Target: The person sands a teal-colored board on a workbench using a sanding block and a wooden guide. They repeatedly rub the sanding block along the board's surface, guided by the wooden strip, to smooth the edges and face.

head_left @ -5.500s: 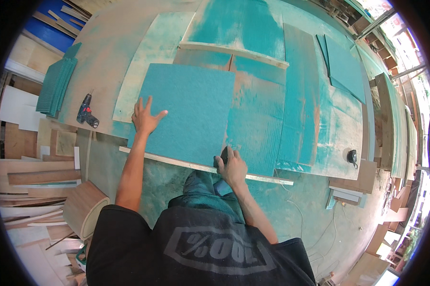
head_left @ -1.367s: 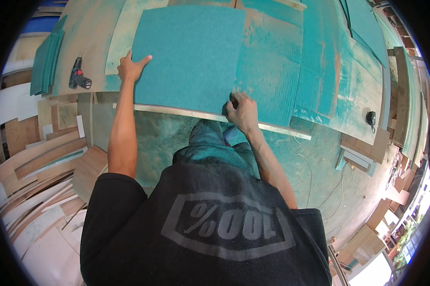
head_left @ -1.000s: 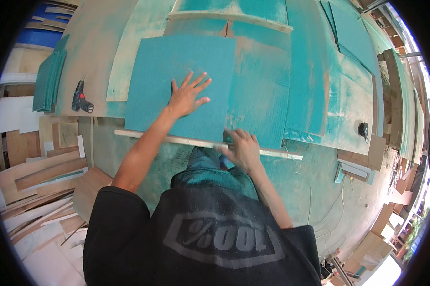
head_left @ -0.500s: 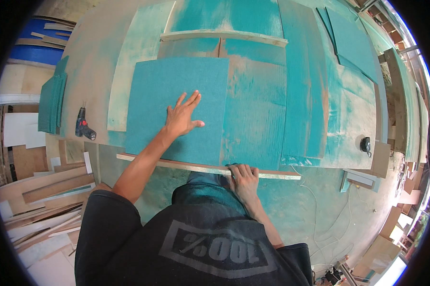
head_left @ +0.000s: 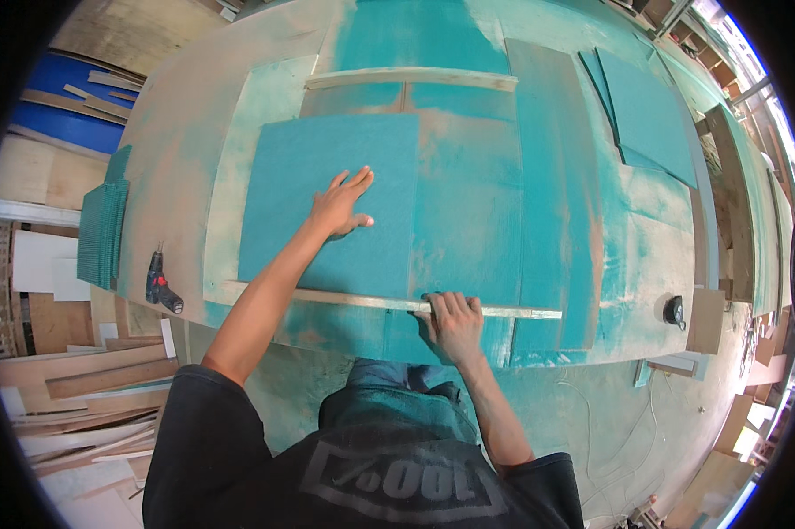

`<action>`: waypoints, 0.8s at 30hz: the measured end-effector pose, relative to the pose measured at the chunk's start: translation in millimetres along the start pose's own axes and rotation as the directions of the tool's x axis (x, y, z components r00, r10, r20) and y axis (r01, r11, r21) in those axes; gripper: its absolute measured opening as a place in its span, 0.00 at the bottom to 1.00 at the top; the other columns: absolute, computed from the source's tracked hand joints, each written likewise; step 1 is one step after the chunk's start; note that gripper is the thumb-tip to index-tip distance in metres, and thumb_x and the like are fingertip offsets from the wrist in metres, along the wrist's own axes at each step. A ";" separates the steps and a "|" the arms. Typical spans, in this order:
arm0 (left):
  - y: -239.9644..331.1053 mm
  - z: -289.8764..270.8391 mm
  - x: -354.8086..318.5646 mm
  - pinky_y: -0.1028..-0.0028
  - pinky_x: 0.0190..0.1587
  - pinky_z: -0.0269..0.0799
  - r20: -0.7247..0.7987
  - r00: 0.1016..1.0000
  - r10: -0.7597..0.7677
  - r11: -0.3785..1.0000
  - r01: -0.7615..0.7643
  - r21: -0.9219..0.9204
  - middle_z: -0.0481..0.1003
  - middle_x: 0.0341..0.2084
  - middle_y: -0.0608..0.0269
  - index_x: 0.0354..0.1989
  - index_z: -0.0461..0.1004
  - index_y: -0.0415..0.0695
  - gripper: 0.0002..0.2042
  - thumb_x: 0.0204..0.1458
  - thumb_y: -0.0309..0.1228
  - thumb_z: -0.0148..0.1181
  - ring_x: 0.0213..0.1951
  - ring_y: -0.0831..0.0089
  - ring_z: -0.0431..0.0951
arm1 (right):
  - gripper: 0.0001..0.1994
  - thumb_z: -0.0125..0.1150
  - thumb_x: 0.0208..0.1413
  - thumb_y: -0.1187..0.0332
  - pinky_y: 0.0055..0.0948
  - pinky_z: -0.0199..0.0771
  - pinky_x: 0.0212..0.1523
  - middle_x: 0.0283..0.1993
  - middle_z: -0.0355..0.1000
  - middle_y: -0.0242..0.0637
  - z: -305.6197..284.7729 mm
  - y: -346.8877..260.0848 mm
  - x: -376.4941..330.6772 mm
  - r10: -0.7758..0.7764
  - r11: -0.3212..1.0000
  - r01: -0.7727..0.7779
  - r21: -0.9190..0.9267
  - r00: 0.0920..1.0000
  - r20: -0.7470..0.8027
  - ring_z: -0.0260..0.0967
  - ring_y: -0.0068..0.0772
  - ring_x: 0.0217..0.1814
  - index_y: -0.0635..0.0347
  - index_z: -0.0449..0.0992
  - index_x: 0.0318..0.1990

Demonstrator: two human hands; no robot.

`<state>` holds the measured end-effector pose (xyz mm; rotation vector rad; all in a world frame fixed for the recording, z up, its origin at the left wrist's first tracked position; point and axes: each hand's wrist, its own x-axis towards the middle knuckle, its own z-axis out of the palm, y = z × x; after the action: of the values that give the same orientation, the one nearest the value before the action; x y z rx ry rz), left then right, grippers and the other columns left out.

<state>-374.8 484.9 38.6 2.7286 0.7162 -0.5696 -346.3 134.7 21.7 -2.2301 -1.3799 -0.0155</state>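
My left hand (head_left: 343, 204) lies flat with fingers spread on a square teal board (head_left: 278, 194). Along that board's near edge runs a long thin wooden strip (head_left: 353, 300), pale with a worn face. My right hand (head_left: 455, 322) has its fingers bent over the strip, right of the board's near corner; the underside of the grip is hidden. A second wooden strip (head_left: 410, 79) lies crosswise beyond the board's far edge. Beneath everything is a big worktable (head_left: 168, 132) with teal-stained sheets (head_left: 468, 194) on it.
A cordless drill (head_left: 161, 282) lies at the table's left, near a stack of teal panels (head_left: 102, 234). At the right are more teal boards (head_left: 644, 115) and a black tape measure (head_left: 673, 310). Wood offcuts (head_left: 106, 379) pile up on the left; a pale cord (head_left: 649, 423) trails across the floor.
The teal board and the near strip have slid away from me, farther in from the table's near edge. Both hands have kept their places on them. The view has shifted too.
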 end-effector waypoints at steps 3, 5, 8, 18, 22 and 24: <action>-15.6 -6.7 36.8 0.33 0.71 0.62 -0.034 0.999 0.034 0.999 -0.033 0.017 0.42 0.82 0.85 0.82 0.47 0.63 0.52 0.51 0.50 0.75 0.80 0.58 0.48 | 0.16 0.65 0.64 0.52 0.36 0.63 0.44 0.36 0.73 0.32 6.8 15.5 31.9 -0.030 0.999 0.028 -0.018 0.997 -0.066 0.71 0.34 0.39 0.56 0.78 0.43; -21.3 -14.1 58.3 0.35 0.71 0.62 -0.036 0.999 0.028 0.999 -0.026 0.045 0.42 0.82 0.84 0.82 0.46 0.64 0.52 0.51 0.51 0.74 0.80 0.57 0.48 | 0.17 0.64 0.65 0.50 0.36 0.63 0.43 0.35 0.72 0.32 12.3 25.2 49.8 -0.027 0.999 0.025 -0.034 0.998 -0.049 0.70 0.33 0.38 0.56 0.78 0.43; -29.8 -23.7 93.6 0.38 0.72 0.62 -0.037 0.998 0.043 0.996 -0.040 0.083 0.42 0.82 0.84 0.82 0.45 0.64 0.52 0.52 0.53 0.73 0.80 0.56 0.49 | 0.19 0.61 0.66 0.47 0.37 0.61 0.42 0.34 0.71 0.33 19.5 40.2 77.1 -0.030 0.998 0.027 -0.058 0.998 -0.050 0.68 0.35 0.36 0.56 0.78 0.42; -47.3 -96.4 227.1 0.45 0.78 0.54 0.021 1.000 -0.004 0.989 0.001 0.149 0.37 0.83 0.83 0.83 0.42 0.62 0.51 0.56 0.56 0.68 0.81 0.56 0.46 | 0.20 0.59 0.68 0.46 0.48 0.60 0.58 0.36 0.72 0.33 41.4 94.3 200.0 0.031 0.991 -0.040 -0.128 0.997 -0.070 0.70 0.38 0.44 0.55 0.77 0.40; -54.1 -113.2 272.9 0.38 0.78 0.47 0.003 1.000 0.002 0.992 -0.002 0.128 0.36 0.83 0.84 0.83 0.41 0.64 0.48 0.59 0.57 0.64 0.81 0.58 0.43 | 0.20 0.60 0.67 0.45 0.49 0.56 0.63 0.39 0.75 0.33 53.3 118.8 244.1 0.076 0.989 -0.087 -0.122 0.993 -0.094 0.71 0.38 0.49 0.54 0.79 0.43; -52.7 -124.4 293.8 0.34 0.78 0.44 0.002 1.000 -0.019 0.992 0.019 0.127 0.35 0.83 0.85 0.83 0.40 0.65 0.47 0.60 0.58 0.61 0.82 0.60 0.42 | 0.20 0.61 0.66 0.45 0.49 0.55 0.65 0.40 0.76 0.33 56.1 131.7 267.7 0.097 0.990 -0.106 -0.094 0.991 -0.095 0.71 0.39 0.50 0.54 0.80 0.43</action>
<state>-128.8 693.2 13.8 2.8395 0.7293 -0.6443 -120.7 335.4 -9.4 -2.3486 -1.2410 -0.1510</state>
